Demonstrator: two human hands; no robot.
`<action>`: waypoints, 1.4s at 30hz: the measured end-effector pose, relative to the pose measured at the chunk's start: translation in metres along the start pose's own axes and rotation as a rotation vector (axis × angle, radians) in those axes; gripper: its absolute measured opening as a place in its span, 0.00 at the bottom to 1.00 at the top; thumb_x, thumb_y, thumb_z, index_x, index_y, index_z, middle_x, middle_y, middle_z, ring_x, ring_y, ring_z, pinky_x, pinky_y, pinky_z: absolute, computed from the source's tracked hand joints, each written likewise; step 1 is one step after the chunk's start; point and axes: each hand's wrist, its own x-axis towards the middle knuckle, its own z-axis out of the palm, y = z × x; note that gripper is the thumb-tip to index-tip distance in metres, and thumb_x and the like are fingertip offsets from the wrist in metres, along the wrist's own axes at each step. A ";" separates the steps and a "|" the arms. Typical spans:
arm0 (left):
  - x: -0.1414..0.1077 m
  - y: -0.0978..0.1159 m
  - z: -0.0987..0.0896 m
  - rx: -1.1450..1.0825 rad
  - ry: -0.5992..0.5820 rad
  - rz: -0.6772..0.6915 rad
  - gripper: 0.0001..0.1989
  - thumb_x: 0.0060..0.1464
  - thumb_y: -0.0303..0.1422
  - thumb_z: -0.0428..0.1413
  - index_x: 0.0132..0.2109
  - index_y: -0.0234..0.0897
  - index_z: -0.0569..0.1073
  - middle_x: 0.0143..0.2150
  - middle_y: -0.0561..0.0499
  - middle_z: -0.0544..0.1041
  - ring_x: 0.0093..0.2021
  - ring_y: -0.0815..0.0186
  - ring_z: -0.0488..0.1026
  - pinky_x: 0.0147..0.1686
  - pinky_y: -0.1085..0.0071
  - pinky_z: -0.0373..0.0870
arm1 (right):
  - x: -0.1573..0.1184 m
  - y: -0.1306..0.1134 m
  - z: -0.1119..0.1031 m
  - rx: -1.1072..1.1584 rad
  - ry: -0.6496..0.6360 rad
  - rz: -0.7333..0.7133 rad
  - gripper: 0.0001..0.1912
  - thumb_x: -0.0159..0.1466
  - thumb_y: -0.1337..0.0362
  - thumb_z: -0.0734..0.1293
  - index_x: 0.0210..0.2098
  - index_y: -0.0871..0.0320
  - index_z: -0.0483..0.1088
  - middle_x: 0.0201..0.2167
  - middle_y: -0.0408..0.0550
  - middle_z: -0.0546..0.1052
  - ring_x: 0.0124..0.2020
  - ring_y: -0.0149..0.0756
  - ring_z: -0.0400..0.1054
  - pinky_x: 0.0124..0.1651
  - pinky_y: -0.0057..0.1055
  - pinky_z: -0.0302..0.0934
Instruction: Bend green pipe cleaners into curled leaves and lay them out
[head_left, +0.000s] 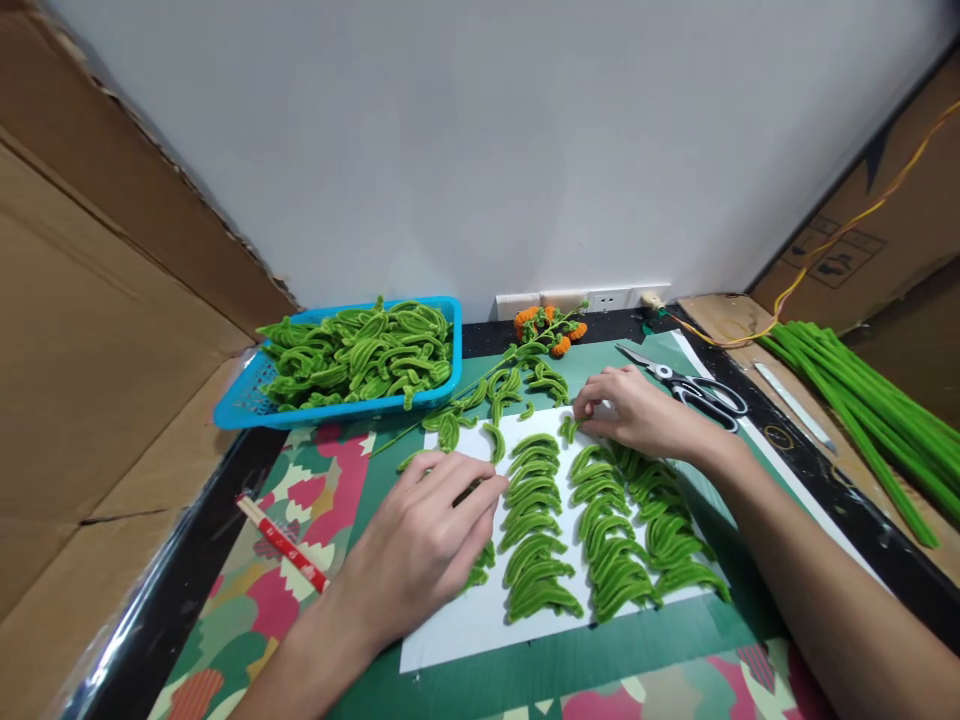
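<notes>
My right hand (626, 408) has its fingers pinched on a small green fuzzy pipe-cleaner leaf (568, 430) near the top edge of a white sheet of paper (480, 645). Loosely bent over the sheet's left part, my left hand (431, 520) has a gap between its fingers and shows nothing held. It partly covers a left group of green leaves (480, 568). Beside it runs a column of curved leaves (534, 525), followed by a middle column (609, 535) and a right column (669, 520). Loose leaves (504, 390) lie beyond the paper.
A blue basket (455, 345) heaped with green pieces stands at the back left. Orange fuzzy flowers (561, 345) on a green stem lie near the wall. Black-handled scissors (701, 390), a white pen-like tool (793, 408) and green stems (877, 420) are at right; a red-wrapped chopstick packet (283, 545) lies left.
</notes>
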 end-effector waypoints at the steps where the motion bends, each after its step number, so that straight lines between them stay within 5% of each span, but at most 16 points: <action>1: 0.000 0.000 0.000 0.000 0.000 0.000 0.11 0.72 0.21 0.52 0.52 0.32 0.79 0.47 0.43 0.84 0.46 0.56 0.80 0.51 0.58 0.68 | 0.000 0.000 -0.002 0.012 0.014 0.005 0.05 0.68 0.68 0.73 0.38 0.53 0.83 0.38 0.46 0.86 0.42 0.43 0.77 0.49 0.39 0.63; 5: -0.001 -0.001 -0.001 -0.007 -0.009 -0.011 0.11 0.72 0.20 0.52 0.52 0.33 0.78 0.48 0.43 0.84 0.47 0.57 0.79 0.52 0.59 0.67 | 0.001 -0.004 -0.006 0.030 0.094 0.038 0.06 0.68 0.70 0.73 0.36 0.54 0.82 0.35 0.46 0.85 0.36 0.40 0.77 0.41 0.34 0.63; 11: -0.001 -0.003 0.000 -0.001 -0.024 -0.008 0.11 0.72 0.20 0.52 0.54 0.33 0.78 0.48 0.43 0.83 0.46 0.57 0.77 0.53 0.59 0.67 | 0.011 -0.009 0.006 -0.025 0.196 0.034 0.08 0.70 0.71 0.72 0.40 0.54 0.83 0.39 0.48 0.85 0.39 0.42 0.75 0.44 0.37 0.62; 16: -0.002 -0.003 -0.001 0.008 -0.046 -0.011 0.11 0.72 0.19 0.53 0.54 0.32 0.78 0.48 0.43 0.83 0.47 0.57 0.77 0.53 0.59 0.66 | 0.020 -0.009 0.017 -0.087 0.156 -0.031 0.07 0.70 0.72 0.73 0.40 0.55 0.84 0.40 0.51 0.84 0.42 0.46 0.72 0.46 0.40 0.59; 22: -0.001 -0.003 -0.001 0.009 -0.042 -0.010 0.11 0.72 0.20 0.53 0.54 0.32 0.78 0.48 0.43 0.83 0.47 0.57 0.77 0.53 0.59 0.66 | 0.017 -0.008 0.013 -0.067 0.115 -0.096 0.09 0.74 0.68 0.71 0.53 0.57 0.82 0.47 0.53 0.83 0.48 0.47 0.72 0.50 0.40 0.62; 28: -0.002 -0.003 -0.001 0.004 -0.047 -0.012 0.12 0.72 0.20 0.53 0.54 0.32 0.78 0.48 0.43 0.83 0.47 0.56 0.77 0.54 0.59 0.66 | 0.017 -0.012 0.015 -0.059 0.104 -0.061 0.05 0.74 0.67 0.72 0.42 0.57 0.82 0.40 0.52 0.80 0.43 0.46 0.69 0.46 0.39 0.59; 42: -0.001 -0.001 -0.002 0.004 -0.032 -0.016 0.12 0.72 0.20 0.52 0.54 0.33 0.78 0.48 0.43 0.83 0.47 0.57 0.78 0.53 0.59 0.67 | 0.011 -0.016 0.013 -0.007 0.074 -0.097 0.05 0.71 0.69 0.74 0.38 0.55 0.83 0.37 0.48 0.80 0.43 0.42 0.69 0.45 0.36 0.60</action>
